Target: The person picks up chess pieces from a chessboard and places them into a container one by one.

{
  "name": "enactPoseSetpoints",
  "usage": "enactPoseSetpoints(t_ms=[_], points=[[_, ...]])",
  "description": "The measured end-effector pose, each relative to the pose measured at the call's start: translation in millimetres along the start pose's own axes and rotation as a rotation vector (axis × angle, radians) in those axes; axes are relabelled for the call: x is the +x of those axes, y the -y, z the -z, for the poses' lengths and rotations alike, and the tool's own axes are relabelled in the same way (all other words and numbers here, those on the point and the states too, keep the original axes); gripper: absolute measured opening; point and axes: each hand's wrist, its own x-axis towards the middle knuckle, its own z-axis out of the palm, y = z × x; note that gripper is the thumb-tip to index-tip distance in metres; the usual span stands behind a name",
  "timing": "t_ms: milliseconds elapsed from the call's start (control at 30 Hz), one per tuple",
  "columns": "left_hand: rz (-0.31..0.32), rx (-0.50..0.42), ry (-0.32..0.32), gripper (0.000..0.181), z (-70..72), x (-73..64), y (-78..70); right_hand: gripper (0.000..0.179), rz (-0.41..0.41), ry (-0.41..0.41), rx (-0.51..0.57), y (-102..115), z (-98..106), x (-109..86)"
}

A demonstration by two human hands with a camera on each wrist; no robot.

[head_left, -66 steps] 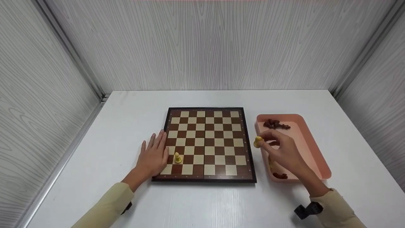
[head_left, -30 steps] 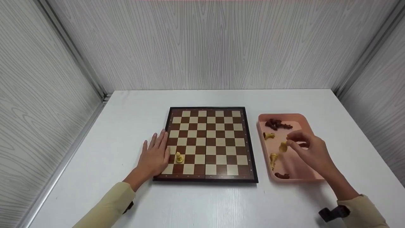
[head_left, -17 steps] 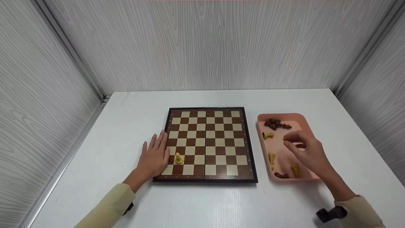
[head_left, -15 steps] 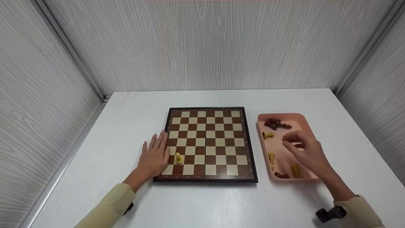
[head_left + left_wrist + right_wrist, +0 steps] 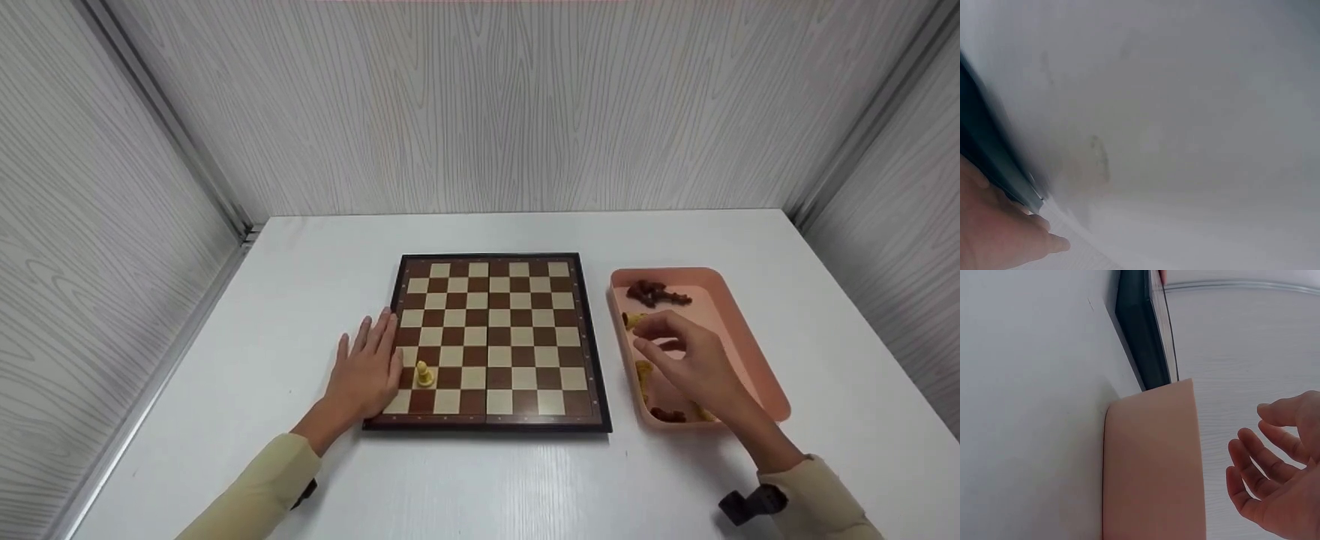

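My left hand (image 5: 363,375) lies flat with straight fingers along the left edge of a chessboard (image 5: 517,424). Close beside its thumb a pale yellow pawn (image 5: 424,374) stands upright on the board. Over the pink tray (image 5: 757,360), my right hand (image 5: 694,364) hovers with bent fingers. The right wrist view shows the fingers of that right hand (image 5: 1280,461) parted and holding nothing. Its fingertips overlap a yellow chess piece (image 5: 631,320) lying at the tray's left wall. Another yellow piece (image 5: 643,373) lies nearer the front; a third yellow piece (image 5: 703,412) is mostly hidden by the wrist.
Dark red chess pieces (image 5: 654,293) lie heaped at the tray's far end, and one dark red piece (image 5: 667,415) lies in its front left corner. White table (image 5: 525,480) surrounds board and tray. Wood-grain panels (image 5: 480,112) rise at the back and both sides.
My right hand has let a yellow chess piece drop into the tray's front part. It then moved left, over the piece by the left wall. My left hand has stayed put.
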Motion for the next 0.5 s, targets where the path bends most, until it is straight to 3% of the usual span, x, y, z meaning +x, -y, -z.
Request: enactPoseSetpoints(t_ms=[500], points=[[-0.004, 0.006, -0.009, 0.061, -1.7, -0.1, 0.5, 0.018, 0.039, 0.075, 0.123, 25, -33, 11.6]])
